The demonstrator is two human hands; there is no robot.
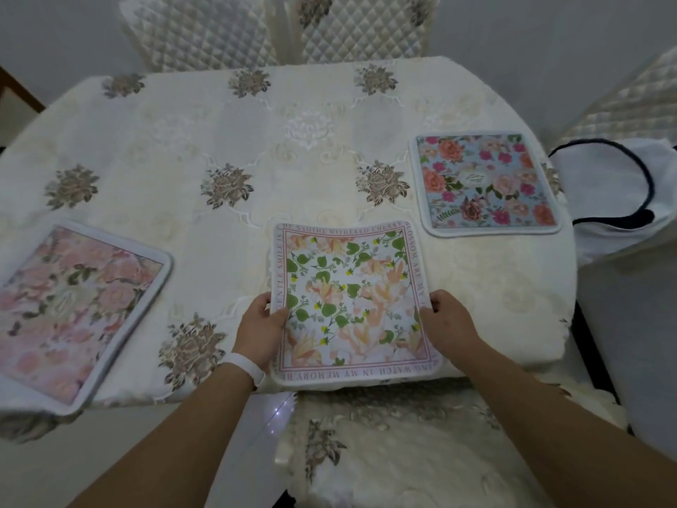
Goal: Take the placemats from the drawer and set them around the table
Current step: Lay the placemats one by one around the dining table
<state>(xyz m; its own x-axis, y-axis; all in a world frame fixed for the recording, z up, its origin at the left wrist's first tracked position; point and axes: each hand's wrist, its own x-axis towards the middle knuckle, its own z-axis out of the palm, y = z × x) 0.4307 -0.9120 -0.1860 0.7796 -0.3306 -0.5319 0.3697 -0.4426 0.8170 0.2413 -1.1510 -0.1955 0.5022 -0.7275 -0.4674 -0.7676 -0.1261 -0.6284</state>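
A white placemat with green leaves and peach flowers lies at the near edge of the table, its far edge slightly raised. My left hand pinches its left side with the thumb on top. My right hand grips its right side the same way. A pink floral placemat lies flat at the table's left edge. A blue placemat with red and pink flowers lies flat at the right.
A cream embroidered cloth covers the table. Quilted chairs stand at the far side and another at the right, with a white bag on it. A cushioned chair seat is right below my arms.
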